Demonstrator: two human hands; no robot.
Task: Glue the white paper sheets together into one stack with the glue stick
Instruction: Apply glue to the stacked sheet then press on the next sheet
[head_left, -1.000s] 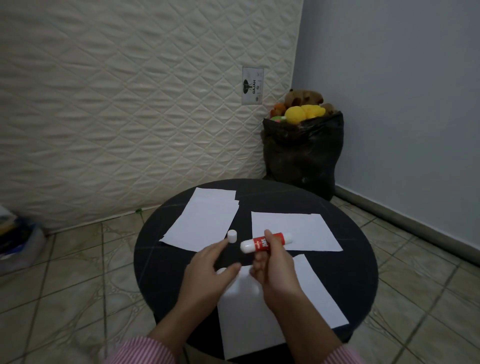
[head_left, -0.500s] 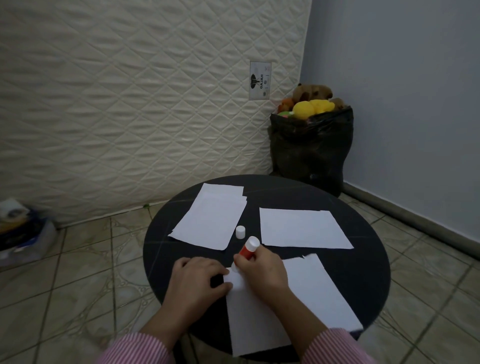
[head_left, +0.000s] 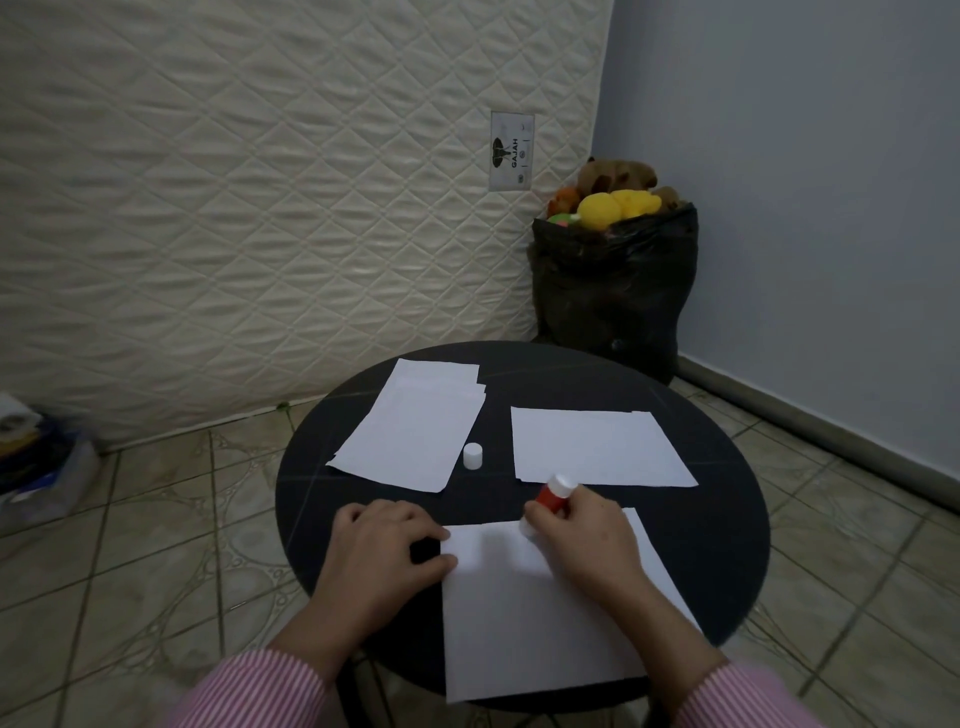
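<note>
Since the earlier frames my right hand (head_left: 587, 535) is carrying the glue stick (head_left: 553, 496) rightward along the far edge of the near sheet (head_left: 540, 623), and my left hand (head_left: 384, 556) is no longer lifted over the table (head_left: 727, 545) but lying on it.

Going left to right: beyond the table's left edge, a heap of bags (head_left: 36, 467) is sitting on the tiled floor. My left hand is lying palm down near the table's front-left edge, fingers loosely bent and gripping nothing, thumb and forefinger touching the near sheet's left edge by its far-left corner. Toward the table's far-left edge a loose pile of sheets (head_left: 415, 426) is lying, its sheets slightly fanned at the far end. The white cap (head_left: 472, 457) is standing upright just beside that pile's right edge, near the table's middle. The near sheet is overhanging the table's front edge. My right hand is curling around the glue stick, holding it tilted, its lower tip meeting the near sheet at its far edge, its white base pointing up and away. A single sheet (head_left: 597, 447) is lying toward the table's far-right edge. Beyond the table, in the room's corner, a black bag (head_left: 613, 291) of plush toys is standing.
</note>
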